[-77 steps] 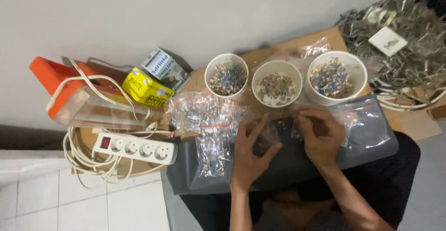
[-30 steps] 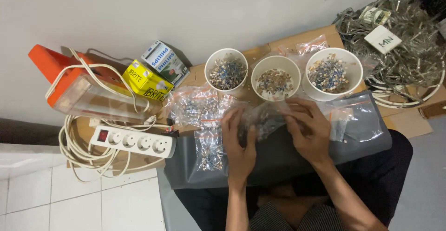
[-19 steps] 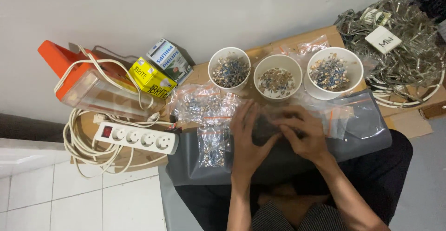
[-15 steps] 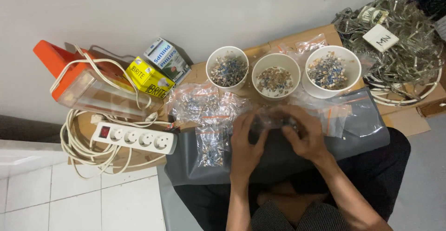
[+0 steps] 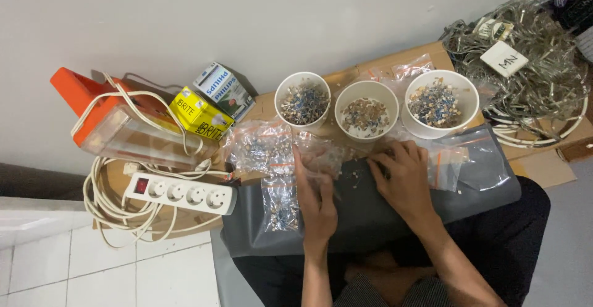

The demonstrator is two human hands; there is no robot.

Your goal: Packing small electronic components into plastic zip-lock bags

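My left hand (image 5: 316, 191) lies on a grey sheet (image 5: 370, 217) across my lap, its fingers on a small clear plastic bag (image 5: 319, 157) of tiny parts. My right hand (image 5: 404, 180) rests to the right of it, fingers curled over loose small parts on the sheet near the middle cup. Three white paper cups (image 5: 302, 100) (image 5: 366, 110) (image 5: 441, 102) full of small electronic parts stand in a row just beyond my hands. More clear bags of parts (image 5: 259, 146) (image 5: 281, 203) lie left of my left hand.
A white power strip (image 5: 183, 192) with coiled cable lies at left, beside an orange-lidded clear box (image 5: 120, 131) and two small cartons, one yellow (image 5: 200, 117), one blue and white (image 5: 223, 89). A tangle of wire and metal clips (image 5: 525, 66) fills the right. Empty clear bags (image 5: 457, 159) lie right of my right hand.
Both hands came together over a small bag, then moved apart again. My left hand now presses the bag down while my right hand has shifted right onto the sheet.
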